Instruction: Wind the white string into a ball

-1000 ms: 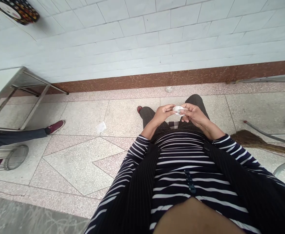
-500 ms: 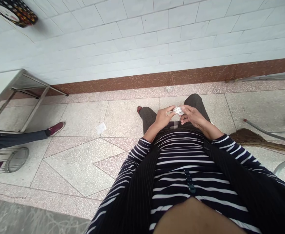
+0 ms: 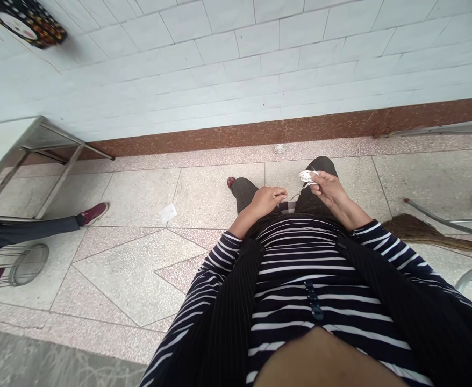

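Observation:
Over my right thigh, my right hand (image 3: 328, 191) grips a small wound bundle of white string (image 3: 307, 176) between thumb and fingers. A thin loose strand (image 3: 299, 192) trails from the bundle down toward my left hand (image 3: 269, 200). The left fingers are pinched together around the end of that strand, over the gap between my thighs. Both hands are held above my lap, a short way apart.
A pale round ball (image 3: 279, 149) lies on the floor by the wall. To the right are a broom (image 3: 413, 228) and metal chair legs (image 3: 441, 212). At left, another person's shoe (image 3: 94, 213) shows near a metal-framed table (image 3: 58, 177) and a wire stand (image 3: 28, 264). White paper (image 3: 169, 213) lies between.
My hands have moved apart. The right has carried the bundle slightly right and up; the left has drawn back from it, with a strand now stretched between them.

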`<act>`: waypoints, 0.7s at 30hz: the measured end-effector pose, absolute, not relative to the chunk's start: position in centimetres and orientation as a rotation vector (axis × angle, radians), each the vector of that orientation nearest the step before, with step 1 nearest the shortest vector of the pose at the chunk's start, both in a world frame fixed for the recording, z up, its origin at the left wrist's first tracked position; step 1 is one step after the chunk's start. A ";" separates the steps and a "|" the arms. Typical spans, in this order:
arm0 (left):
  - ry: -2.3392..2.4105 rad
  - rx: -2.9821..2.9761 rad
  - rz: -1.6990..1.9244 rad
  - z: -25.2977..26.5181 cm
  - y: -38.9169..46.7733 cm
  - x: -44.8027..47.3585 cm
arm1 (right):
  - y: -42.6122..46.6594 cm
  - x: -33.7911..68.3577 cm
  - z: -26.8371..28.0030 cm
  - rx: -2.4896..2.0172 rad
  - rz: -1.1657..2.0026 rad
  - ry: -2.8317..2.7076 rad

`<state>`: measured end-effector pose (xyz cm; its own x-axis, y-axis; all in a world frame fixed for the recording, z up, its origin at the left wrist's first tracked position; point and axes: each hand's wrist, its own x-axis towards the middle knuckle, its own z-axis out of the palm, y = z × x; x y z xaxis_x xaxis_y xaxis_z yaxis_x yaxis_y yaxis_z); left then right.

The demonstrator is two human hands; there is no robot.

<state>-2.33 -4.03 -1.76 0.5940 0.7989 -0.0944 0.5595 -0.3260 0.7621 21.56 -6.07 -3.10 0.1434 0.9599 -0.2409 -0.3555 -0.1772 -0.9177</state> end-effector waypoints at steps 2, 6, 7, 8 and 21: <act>1.106 1.996 0.471 -1.9 -3.7 -2.3 | -6.0 21.6 -3.1 -1.162 1.418 -0.665; 1.020 1.822 0.672 -2.6 -2.7 -0.4 | -6.1 20.8 -2.2 -1.120 1.442 -0.745; 0.954 1.786 0.656 -2.8 -2.6 0.2 | -6.1 20.7 -1.8 -1.114 1.427 -0.770; 0.893 1.757 0.614 -2.9 -2.6 0.6 | -6.0 20.6 -1.6 -1.109 1.409 -0.787; 0.955 2.393 0.714 1.9 -0.5 -1.7 | -7.4 19.0 -2.5 -1.154 1.566 -0.816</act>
<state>-1.72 -0.50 1.95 0.6236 0.7255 0.2912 0.4848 -0.6511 0.5840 19.01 -7.45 -2.50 -0.0601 0.9575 -0.2822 -0.3174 -0.2863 -0.9040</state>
